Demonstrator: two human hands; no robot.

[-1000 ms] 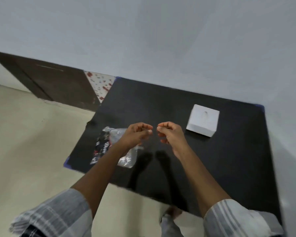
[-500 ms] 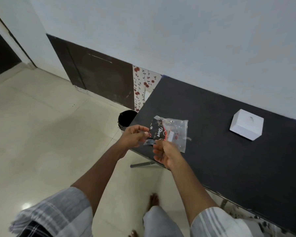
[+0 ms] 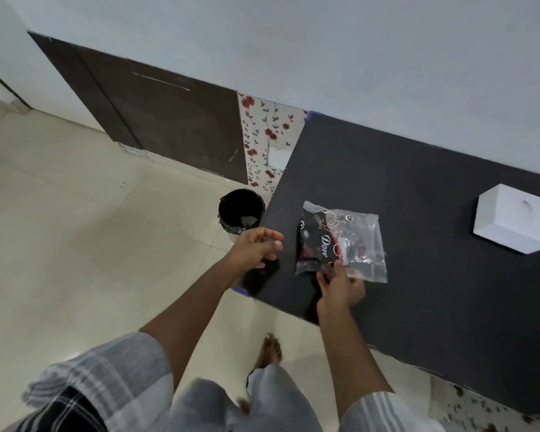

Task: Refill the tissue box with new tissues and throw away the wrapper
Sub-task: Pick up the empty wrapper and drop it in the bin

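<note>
A clear plastic wrapper (image 3: 343,241) with black and red print is held up over the left part of the black table (image 3: 434,244). My right hand (image 3: 340,285) pinches its lower edge. My left hand (image 3: 256,247) hovers just left of the wrapper, fingers loosely curled, holding nothing. The white tissue box (image 3: 515,218) stands on the table at the far right, closed, with a small hole in its top.
A black-lined waste bin (image 3: 241,213) stands on the tiled floor just off the table's left edge, below my left hand. A dark door and a floral wall panel are behind it. My foot (image 3: 270,350) is on the floor near the table.
My left hand has let go of the wrapper and moved left. The wrapper now hangs from my right hand alone. The view has swung left, bringing the bin fully into sight.
</note>
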